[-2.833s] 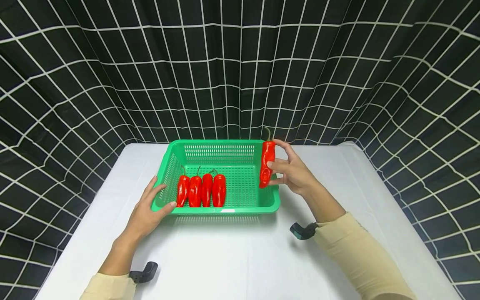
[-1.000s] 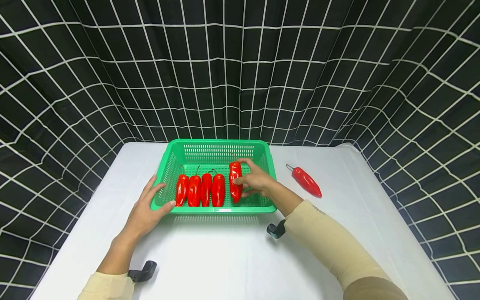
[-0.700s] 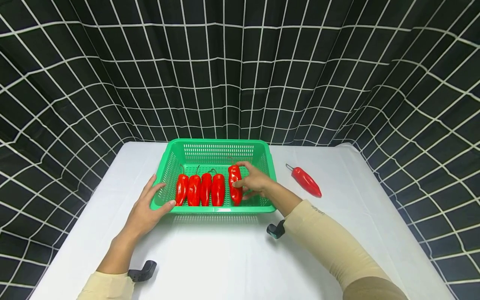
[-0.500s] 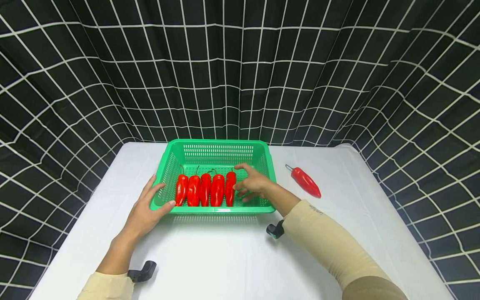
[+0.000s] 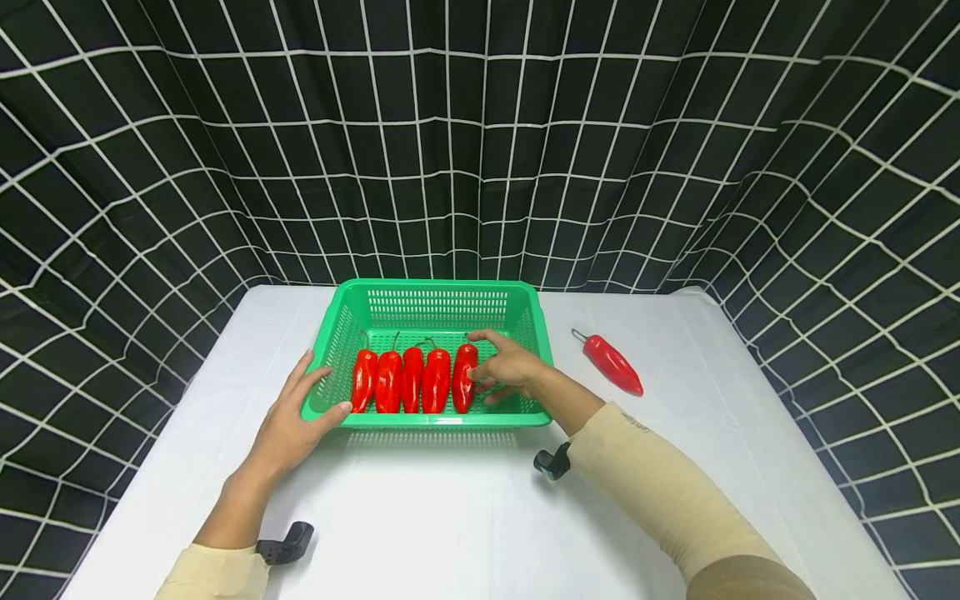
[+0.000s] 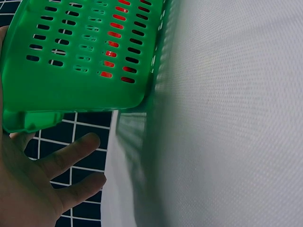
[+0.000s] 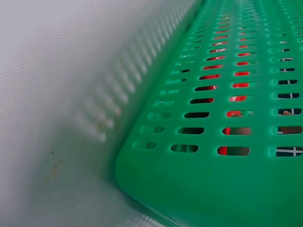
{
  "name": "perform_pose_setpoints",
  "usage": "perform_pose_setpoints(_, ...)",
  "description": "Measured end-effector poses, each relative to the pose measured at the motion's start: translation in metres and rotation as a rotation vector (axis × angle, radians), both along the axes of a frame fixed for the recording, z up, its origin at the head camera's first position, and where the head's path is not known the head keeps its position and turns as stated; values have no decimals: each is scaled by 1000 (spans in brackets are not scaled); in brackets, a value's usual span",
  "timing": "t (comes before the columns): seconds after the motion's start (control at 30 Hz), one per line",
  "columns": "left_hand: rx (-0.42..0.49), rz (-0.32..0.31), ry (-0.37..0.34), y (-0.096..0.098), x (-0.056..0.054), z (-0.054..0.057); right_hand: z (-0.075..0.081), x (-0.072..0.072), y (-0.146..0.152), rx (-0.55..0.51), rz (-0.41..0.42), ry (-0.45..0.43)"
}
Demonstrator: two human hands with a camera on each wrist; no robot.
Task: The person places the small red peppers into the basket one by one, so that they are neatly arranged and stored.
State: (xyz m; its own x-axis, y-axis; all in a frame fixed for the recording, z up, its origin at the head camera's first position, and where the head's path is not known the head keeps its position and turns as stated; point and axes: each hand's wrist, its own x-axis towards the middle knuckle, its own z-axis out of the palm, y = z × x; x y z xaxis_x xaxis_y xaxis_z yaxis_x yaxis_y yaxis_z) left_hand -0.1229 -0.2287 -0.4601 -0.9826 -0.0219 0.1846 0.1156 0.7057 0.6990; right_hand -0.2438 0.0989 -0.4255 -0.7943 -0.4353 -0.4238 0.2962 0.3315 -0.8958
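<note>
Inside the green plastic basket [image 5: 442,420], several red peppers lie side by side with their stems pointing away. My left hand [image 5: 292,425] rests at the basket's front left corner, thumb on the front rim and a finger over the left rim. Two of its straight fingers [image 6: 71,153] stand clear of the basket wall in the left wrist view. My right hand [image 5: 510,367] is in the basket beside the rightmost pepper [image 5: 464,379]; its thumb touches or nearly touches that pepper, fingers spread. The right wrist view shows the slotted basket wall [image 7: 189,189], with red through its slots.
One more red pepper [image 5: 613,364] with a looped stem lies on the white tablecloth [image 5: 420,517] to the right of the basket. A black curtain [image 5: 465,150] with white grid lines stands behind and at both sides.
My right hand has carried a pepper from the basket's right end, laid it beside the row and loosened its fingers; the pepper then shifted slightly right. The left hand stays at the corner.
</note>
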Motion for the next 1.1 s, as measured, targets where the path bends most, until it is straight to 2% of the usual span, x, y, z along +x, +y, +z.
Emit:
perform_pose_setpoints(0.23,-14,5,-6,0,-1,0,4,3,4,-119,-5,-30)
perform_pose_setpoints(0.47,-12,3,-12,1,0,2,16,7,14,-200,-34,-43)
perform_pose_setpoints(0.77,-20,10,-23,1,0,2,32,11,31,-280,-60,-23)
perform_pose_setpoints(1.1,-24,11,-23,1,-1,1,47,19,48,-385,-51,-6)
